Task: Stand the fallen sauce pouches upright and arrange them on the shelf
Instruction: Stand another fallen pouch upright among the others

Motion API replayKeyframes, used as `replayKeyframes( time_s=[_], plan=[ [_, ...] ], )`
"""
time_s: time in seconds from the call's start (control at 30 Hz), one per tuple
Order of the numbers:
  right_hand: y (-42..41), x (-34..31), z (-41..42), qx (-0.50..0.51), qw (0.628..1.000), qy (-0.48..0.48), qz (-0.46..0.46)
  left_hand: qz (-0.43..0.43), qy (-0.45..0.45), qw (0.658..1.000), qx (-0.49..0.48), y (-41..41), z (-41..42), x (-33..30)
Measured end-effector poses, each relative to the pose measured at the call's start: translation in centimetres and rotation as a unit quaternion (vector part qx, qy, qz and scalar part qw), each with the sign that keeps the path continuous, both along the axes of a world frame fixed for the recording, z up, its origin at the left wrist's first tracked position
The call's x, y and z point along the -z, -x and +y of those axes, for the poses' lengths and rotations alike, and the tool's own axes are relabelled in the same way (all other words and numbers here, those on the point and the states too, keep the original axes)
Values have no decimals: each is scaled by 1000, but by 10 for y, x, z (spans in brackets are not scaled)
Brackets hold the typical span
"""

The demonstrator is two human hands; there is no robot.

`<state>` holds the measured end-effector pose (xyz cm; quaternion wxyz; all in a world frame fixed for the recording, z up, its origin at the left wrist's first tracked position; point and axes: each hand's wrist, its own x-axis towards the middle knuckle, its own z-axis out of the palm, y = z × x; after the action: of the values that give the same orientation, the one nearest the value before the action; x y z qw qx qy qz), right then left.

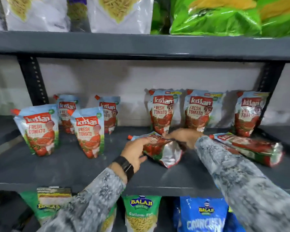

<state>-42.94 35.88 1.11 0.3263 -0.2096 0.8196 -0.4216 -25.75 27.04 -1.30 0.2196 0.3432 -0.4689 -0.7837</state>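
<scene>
Tomato sauce pouches fill the grey middle shelf. Several stand upright at the left and along the back wall at the right. One pouch lies flat at the centre, spout pointing left. My left hand rests on its left side with fingers spread over it. My right hand touches its upper right edge; its grip is blurred. A second fallen pouch lies flat at the right, just beyond my right sleeve.
The upper shelf holds white noodle bags and green bags close overhead. Snack packets stand on the shelf below. Dark slotted uprights frame the bay at the back. Bare shelf surface lies in front of the pouches.
</scene>
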Motion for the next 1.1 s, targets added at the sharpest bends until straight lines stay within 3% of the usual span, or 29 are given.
replayKeyframes(
  time_s=[0.17, 0.33, 0.6, 0.73, 0.93, 1.1],
  plan=[
    [-1, 6, -3, -6, 1000, 19, -18, -12, 19, 994, -109, 16, 11, 4],
    [-1, 0, 2, -14, 994, 106, 7, 28, 63, 985, -156, 10, 22, -3],
    [-11, -32, -1, 18, 937, 339, 79, 165, 278, 927, -188, 9, 10, -52],
    [-18, -10, -5, 46, 911, 390, 129, 163, 381, 887, -203, 15, 6, -39],
    [-30, 48, -1, 72, 919, 372, 105, 113, 375, 904, -173, 19, -6, 22],
    [-33, 52, 3, 72, 915, 384, 104, 98, 373, 913, -136, 19, -16, 29]
  ],
)
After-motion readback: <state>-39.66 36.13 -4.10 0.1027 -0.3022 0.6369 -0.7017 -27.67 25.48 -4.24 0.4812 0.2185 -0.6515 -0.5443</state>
